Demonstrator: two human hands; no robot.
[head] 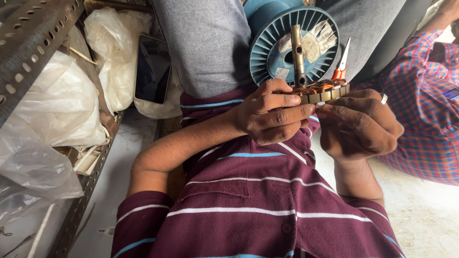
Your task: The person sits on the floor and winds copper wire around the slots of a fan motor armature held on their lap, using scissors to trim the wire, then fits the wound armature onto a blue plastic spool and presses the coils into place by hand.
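A metal rack [28, 43] with plastic bags [57, 105] stands beside the lap. Both hands grip a round coil ring [321, 91] before a blue spool [282, 43]: left hand [270, 117] curled, right hand [358, 125] pinching its edge.

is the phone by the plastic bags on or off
Off, as far as the view shows: the phone lies face up beside the white plastic bags, and its screen is dark, showing only faint reflections.

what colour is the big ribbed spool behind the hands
Blue-teal spool, clearest in the head view.
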